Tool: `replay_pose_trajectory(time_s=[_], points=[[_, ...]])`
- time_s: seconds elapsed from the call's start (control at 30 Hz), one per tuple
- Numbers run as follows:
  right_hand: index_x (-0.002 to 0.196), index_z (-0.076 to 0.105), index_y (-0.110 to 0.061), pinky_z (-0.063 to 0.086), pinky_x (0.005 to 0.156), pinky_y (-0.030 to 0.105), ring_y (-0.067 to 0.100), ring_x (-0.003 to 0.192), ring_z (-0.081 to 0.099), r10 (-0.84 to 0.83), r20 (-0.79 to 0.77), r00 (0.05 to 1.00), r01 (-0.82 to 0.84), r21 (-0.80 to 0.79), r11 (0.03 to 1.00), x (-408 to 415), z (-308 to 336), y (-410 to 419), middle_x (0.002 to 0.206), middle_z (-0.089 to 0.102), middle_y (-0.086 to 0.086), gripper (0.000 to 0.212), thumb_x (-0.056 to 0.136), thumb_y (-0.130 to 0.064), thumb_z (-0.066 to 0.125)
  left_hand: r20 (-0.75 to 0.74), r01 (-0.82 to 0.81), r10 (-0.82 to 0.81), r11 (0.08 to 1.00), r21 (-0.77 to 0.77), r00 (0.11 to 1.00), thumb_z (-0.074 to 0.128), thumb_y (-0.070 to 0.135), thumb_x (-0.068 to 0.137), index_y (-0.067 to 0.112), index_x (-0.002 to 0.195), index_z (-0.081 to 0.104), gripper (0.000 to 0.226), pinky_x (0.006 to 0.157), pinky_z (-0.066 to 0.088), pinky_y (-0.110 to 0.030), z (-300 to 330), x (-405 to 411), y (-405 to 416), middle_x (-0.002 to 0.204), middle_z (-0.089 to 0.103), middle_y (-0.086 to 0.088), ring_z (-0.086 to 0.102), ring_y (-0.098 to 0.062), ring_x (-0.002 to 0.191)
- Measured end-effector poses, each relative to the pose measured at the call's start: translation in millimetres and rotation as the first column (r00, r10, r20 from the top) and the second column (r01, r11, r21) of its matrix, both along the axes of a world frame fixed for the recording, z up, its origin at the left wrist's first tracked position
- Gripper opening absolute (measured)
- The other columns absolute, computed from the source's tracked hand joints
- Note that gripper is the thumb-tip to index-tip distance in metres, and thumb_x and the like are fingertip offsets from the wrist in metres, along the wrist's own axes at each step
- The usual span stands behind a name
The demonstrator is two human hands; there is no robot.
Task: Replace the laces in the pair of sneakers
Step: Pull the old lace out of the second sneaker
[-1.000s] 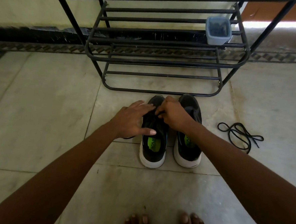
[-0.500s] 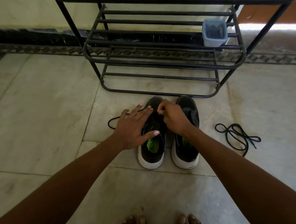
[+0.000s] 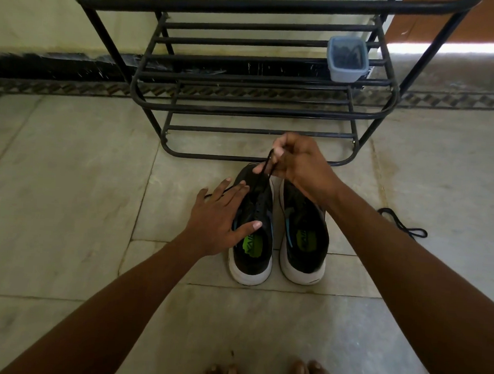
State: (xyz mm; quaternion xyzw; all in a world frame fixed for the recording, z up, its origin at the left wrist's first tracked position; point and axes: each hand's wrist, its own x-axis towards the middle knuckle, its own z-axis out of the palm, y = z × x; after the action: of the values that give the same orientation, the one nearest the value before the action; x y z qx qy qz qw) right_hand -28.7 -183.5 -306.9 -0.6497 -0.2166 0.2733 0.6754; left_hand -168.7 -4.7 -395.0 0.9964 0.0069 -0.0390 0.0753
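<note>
Marble floor (image 3: 65, 204), shoe rack (image 3: 244, 108); right hand (image 3: 302, 164) pinches lace (image 3: 265, 167), left hand (image 3: 218, 217) flat on sneaker (image 3: 252, 262)

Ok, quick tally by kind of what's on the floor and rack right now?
Sneakers: 2, left sneaker and right sneaker
Laces: 2, pulled lace and loose lace on the floor
Rack: 1
Container: 1
Total: 6
</note>
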Motion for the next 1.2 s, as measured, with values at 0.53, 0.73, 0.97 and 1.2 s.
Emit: replay_pose_trajectory(time_s=[0.53, 0.73, 0.97, 1.2], points=[[0.113, 0.057, -0.006, 0.048, 0.072, 0.038, 0.023, 0.087, 0.055, 0.734, 0.467, 0.493, 0.063, -0.861, 0.505, -2, -5, 14, 0.102, 0.053, 0.009, 0.021, 0.099, -0.022, 0.056, -0.009, 0.014, -0.014, 1.000, -0.011, 1.000, 0.019, 0.086, 0.091, 0.027, 0.161, 0.018, 0.091, 0.120, 0.020, -0.060, -2, 0, 1, 0.169, 0.018, 0.009, 0.003, -0.016, 0.157], [0.104, 0.069, -0.008, 0.050, 0.084, 0.039, 0.019, 0.092, 0.051, 0.723, 0.463, 0.513, 0.091, -0.867, 0.491, 5, -9, 5, 0.099, 0.060, 0.010, 0.019, 0.101, -0.022, 0.057, -0.031, 0.053, -0.052, 0.997, 0.057, 0.998, 0.014, 0.087, 0.089, 0.025, 0.161, 0.021, 0.095, 0.120, 0.017, -0.063, 3, 4, 2, 0.169, 0.018, 0.006, 0.003, -0.018, 0.158], [0.081, 0.067, -0.005, 0.050, 0.073, 0.038, 0.008, 0.083, 0.064, -0.147, 0.673, 0.725, 0.262, -0.072, 0.962, -4, 9, -6, 0.087, 0.070, 0.007, 0.025, 0.101, -0.013, 0.054, -0.040, 0.042, -0.040, 0.997, 0.057, 0.998, 0.013, 0.088, 0.089, 0.026, 0.161, 0.019, 0.094, 0.120, 0.018, -0.061, 3, 3, 2, 0.169, 0.017, 0.006, 0.006, -0.019, 0.157], [0.084, 0.049, -0.001, 0.038, 0.051, 0.025, 0.011, 0.054, 0.044, -0.175, 0.203, 0.963, 0.182, -0.015, 0.983, -18, -3, 10, 0.070, 0.047, 0.002, 0.031, 0.110, -0.017, 0.039, -0.053, 0.032, -0.030, 0.999, 0.044, 0.998, 0.012, 0.087, 0.089, 0.027, 0.161, 0.017, 0.094, 0.120, 0.018, -0.061, 1, 2, 1, 0.170, 0.016, 0.006, 0.006, -0.019, 0.157]])
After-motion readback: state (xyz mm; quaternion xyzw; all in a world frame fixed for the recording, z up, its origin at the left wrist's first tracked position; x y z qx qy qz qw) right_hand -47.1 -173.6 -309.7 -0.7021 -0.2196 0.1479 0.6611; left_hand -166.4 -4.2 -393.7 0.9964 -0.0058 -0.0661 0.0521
